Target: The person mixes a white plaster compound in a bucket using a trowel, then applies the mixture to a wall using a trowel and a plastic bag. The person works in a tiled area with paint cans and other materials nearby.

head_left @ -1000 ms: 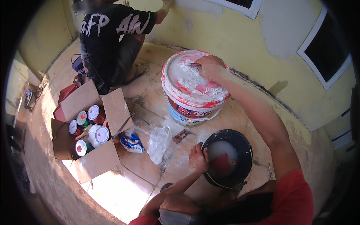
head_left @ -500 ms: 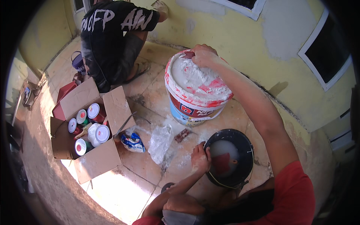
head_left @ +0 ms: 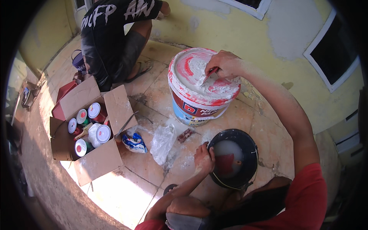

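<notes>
Scraper [head_left: 213, 71] in right hand [head_left: 227, 64], left hand [head_left: 204, 158] on bucket [head_left: 251, 165].

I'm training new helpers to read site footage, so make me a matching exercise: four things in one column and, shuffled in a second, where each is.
Column one
1. Right hand
2. Left hand
3. Clear plastic bag
4. Round tins

Column two
A. Inside the open cardboard box
B. At the rim of the black bucket
C. Over the paste-smeared lid, holding a red tool
D. On the floor tiles, between a blue-and-white packet and a reddish chunk

Right pairs: 1-C, 2-B, 3-D, 4-A
</notes>
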Tool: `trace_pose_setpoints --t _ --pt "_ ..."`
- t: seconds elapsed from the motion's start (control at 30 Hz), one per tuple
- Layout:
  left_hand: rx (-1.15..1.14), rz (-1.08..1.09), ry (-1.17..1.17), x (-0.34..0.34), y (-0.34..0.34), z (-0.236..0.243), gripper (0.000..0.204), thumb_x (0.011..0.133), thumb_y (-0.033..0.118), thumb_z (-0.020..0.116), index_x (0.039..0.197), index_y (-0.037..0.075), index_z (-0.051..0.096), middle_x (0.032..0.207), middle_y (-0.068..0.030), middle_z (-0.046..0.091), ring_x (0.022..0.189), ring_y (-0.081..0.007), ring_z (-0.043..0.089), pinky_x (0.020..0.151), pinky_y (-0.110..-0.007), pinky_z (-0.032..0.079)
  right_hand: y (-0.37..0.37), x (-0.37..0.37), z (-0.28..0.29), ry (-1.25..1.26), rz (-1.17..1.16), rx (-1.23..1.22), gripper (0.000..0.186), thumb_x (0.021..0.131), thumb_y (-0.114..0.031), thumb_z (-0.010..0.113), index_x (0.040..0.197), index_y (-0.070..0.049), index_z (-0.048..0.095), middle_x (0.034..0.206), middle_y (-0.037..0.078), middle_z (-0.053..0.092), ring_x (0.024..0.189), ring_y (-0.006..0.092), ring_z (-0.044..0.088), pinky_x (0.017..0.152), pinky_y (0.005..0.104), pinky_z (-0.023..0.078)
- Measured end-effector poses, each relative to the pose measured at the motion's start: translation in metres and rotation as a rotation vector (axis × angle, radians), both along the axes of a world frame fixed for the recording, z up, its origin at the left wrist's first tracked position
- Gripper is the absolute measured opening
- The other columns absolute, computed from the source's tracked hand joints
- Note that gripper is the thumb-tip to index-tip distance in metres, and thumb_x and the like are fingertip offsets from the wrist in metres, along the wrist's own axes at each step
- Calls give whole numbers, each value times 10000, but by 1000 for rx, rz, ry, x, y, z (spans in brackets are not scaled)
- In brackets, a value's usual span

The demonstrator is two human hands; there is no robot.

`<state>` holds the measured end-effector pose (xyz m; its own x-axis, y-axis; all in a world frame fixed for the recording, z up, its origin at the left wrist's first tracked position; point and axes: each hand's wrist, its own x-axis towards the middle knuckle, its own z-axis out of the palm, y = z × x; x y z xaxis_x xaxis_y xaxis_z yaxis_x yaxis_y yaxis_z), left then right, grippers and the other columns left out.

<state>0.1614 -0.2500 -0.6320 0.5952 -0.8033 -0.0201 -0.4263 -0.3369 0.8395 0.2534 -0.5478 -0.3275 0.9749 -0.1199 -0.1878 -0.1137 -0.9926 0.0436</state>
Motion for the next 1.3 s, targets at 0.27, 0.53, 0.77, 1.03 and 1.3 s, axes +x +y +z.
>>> trace_pose_setpoints --t 0.27,0.53,0.77,1.03,1.3 --pt "-22 7 -9 4 -1 -3 414 1055 295 542 1393 56 535 1261 -189 631 1170 -390 605 979 -537 476 -43 44 -29 -212 -127 -1 508 828 -32 608 1235 -290 769 1123 93 774 1066 314 721 964 453 567" --pt "-11 24 -10 2 1 -5 422 1055 310 541 1390 55 542 1251 -182 636 1169 -384 607 974 -531 481 -41 4 -11 -14 -441 -103 400 835 -184 633 1214 -151 754 1178 183 745 1085 367 714 957 474 561" --pt "-9 21 16 1 0 -5 437 1056 337 536 1390 56 543 1267 -179 640 1175 -380 611 985 -527 485 -17 -17 -6 -45 -597 -26 426 803 -253 634 1095 45 720 1119 292 728 1022 421 722 891 492 570" --pt "-3 46 44 2 2 -7 452 1058 356 533 1401 62 536 1308 -183 632 1207 -385 600 1005 -530 477 39 -2 7 -289 -852 340 447 809 -271 642 1103 59 712 1130 305 721 1012 414 732 862 472 601" --pt "12 39 55 1 3 -5 451 1062 356 526 1406 64 531 1305 -187 625 1213 -399 589 1022 -540 462 27 1 -23 -192 -665 -33 445 763 -305 687 1067 17 739 1086 274 734 1026 409 710 868 493 569"
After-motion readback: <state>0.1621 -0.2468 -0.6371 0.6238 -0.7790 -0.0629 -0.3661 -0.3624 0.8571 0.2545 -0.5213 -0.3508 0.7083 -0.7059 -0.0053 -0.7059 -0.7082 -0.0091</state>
